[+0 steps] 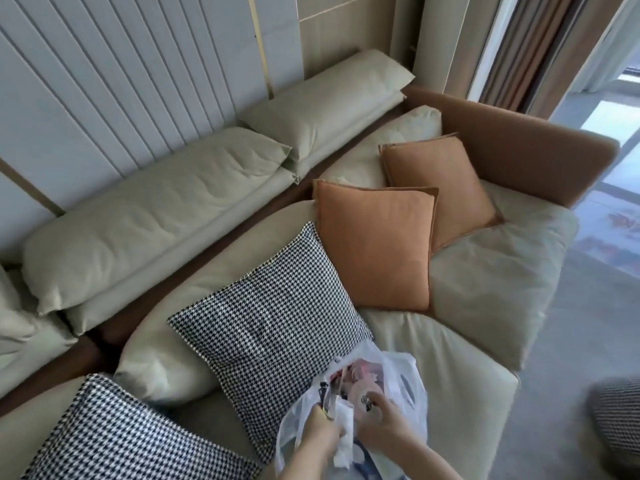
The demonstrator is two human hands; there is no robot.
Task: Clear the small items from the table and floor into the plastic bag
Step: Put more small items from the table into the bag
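Translucent white plastic bag [410,379], crumpled and open, holds pinkish small items [360,375] above the sofa seat.

Clear plastic bag [391,386] held low over beige sofa [485,299], pink and white small items inside. Left hand [320,429] grips bag edge with white crumpled tissue [344,427]; right hand [379,422] pinches small dark item [367,400] at bag mouth. Houndstooth cushion [273,310] just beside bag; two orange cushions [377,251] behind.

cream sofa [478,299], panelled wall [104,81]
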